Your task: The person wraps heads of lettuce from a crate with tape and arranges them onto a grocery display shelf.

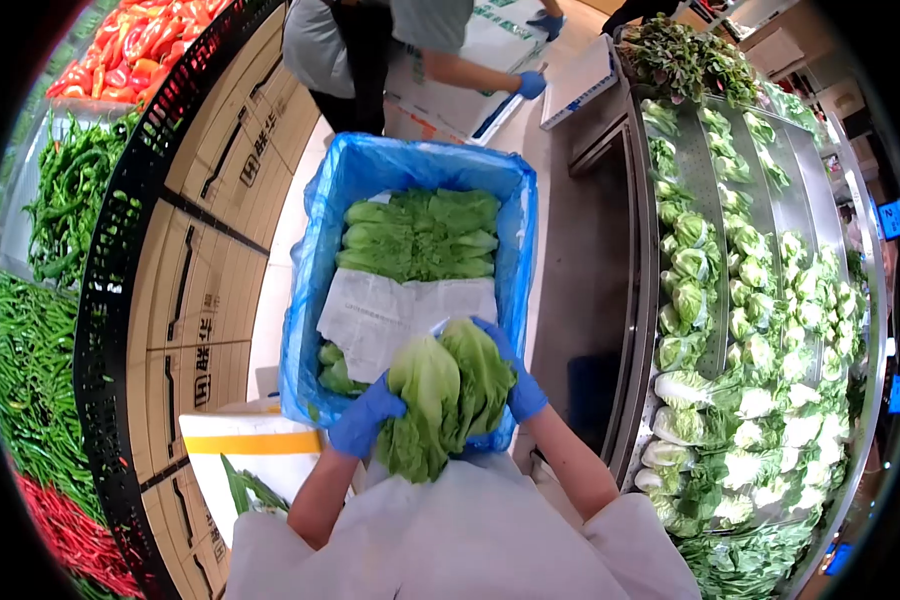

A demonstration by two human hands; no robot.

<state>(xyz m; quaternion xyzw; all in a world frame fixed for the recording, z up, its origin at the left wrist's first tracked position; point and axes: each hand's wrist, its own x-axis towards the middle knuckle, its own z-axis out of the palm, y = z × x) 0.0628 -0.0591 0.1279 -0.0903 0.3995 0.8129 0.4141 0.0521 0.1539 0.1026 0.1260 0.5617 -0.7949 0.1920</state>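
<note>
Two heads of leafy lettuce (pixel 425 395) are held up in front of my body, over the near end of a crate lined with blue plastic (pixel 310 330). My left hand (pixel 365 415), in a blue glove, grips the lettuce from its left side. On the other side my right hand (pixel 515 372), also gloved in blue, wraps round the lettuce; some of its fingers are hidden behind the leaves. Inside the crate lie rows of lettuce (pixel 420 235) and a white printed paper sheet (pixel 400 310). More green leaves show under the sheet's near left edge.
Tiered shelves (pixel 725 330) of leafy vegetables stand at the right. Chillies and peppers (pixel 45 370) fill a display behind a black grating at the left, above stacked cartons (pixel 195 300). A white foam box (pixel 255 450) sits near my left arm. Ahead, a gloved co-worker (pixel 435 60) bends over white boxes.
</note>
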